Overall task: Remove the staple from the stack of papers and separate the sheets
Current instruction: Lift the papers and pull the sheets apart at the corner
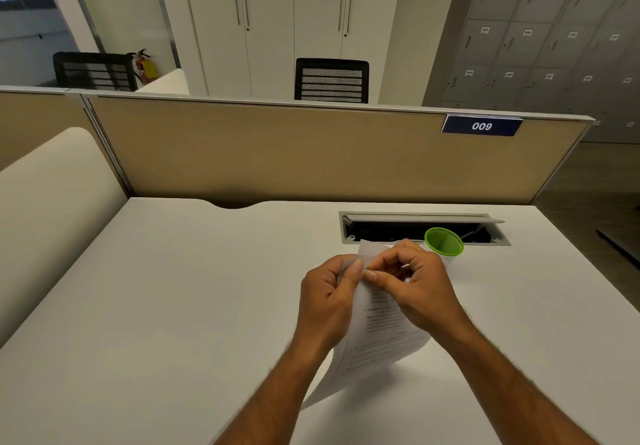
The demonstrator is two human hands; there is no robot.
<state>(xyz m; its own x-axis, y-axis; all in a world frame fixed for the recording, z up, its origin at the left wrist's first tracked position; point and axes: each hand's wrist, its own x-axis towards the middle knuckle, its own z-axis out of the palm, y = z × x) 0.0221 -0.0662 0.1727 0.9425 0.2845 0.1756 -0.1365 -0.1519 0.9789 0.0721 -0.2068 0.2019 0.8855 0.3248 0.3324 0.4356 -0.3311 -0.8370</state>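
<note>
A stack of printed papers (375, 337) hangs tilted above the white desk (180, 306), lifted at its top edge. My left hand (329, 299) pinches the top left corner between thumb and fingers. My right hand (412, 285) pinches the same top edge just beside it, thumb tip against the paper. The two thumbs almost touch. The staple is too small to make out under the fingers. The lower end of the sheets curls down toward the desk between my forearms.
A green mesh cup (444, 241) stands just behind my right hand. Behind it lies an open cable tray slot (422, 228) in the desk. A tan partition (311, 154) with a "009" label closes the far edge.
</note>
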